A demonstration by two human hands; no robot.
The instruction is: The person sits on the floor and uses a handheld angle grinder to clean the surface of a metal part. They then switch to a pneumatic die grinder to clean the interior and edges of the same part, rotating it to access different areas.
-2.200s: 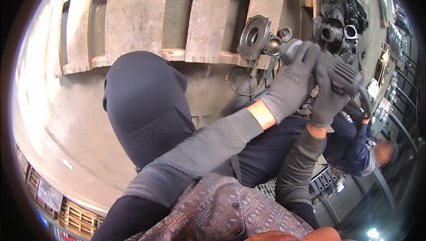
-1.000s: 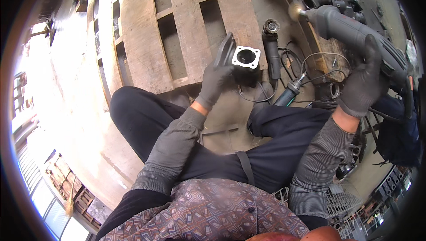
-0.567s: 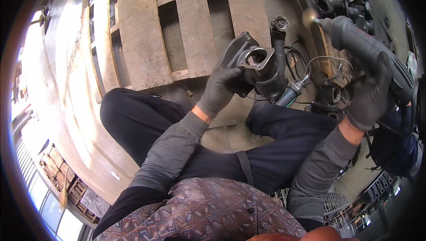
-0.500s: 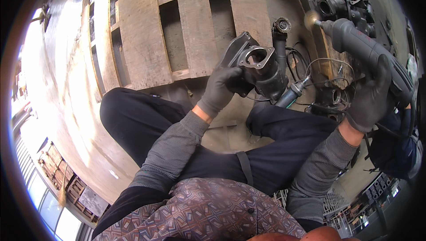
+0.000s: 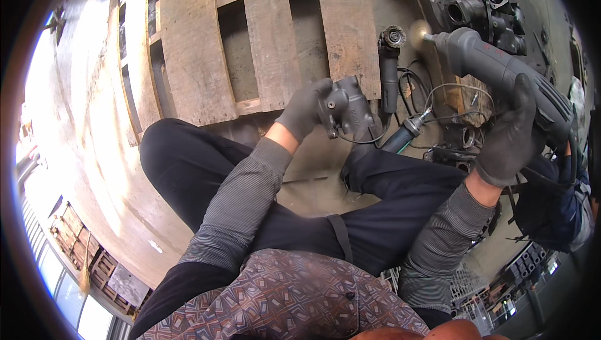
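Note:
My gloved left hand (image 5: 305,112) grips a dark metal casting (image 5: 349,107) by its left end, above my lap near the pallet. The casting's side faces up, and its flanged opening is out of sight. In my gloved right hand (image 5: 510,133) is a grey die grinder (image 5: 501,65), its body slanting toward the upper left. A round brush-like tip (image 5: 420,35) sits on the grinder's spindle, looking blurred. Tip and casting are apart. Just beyond the casting stands an angle grinder with a wire cup brush (image 5: 393,38).
A slatted wooden pallet (image 5: 194,46) lies ahead. More dark castings (image 5: 479,11) are piled at the upper right. A teal-and-black power tool (image 5: 404,135) and looped cables (image 5: 413,83) lie by my right leg. Someone in dark blue clothing (image 5: 554,202) is at the right edge.
My left hand has turned the casting, so its round flanged opening no longer shows. My right hand has brought the die grinder slightly left, toward the casting.

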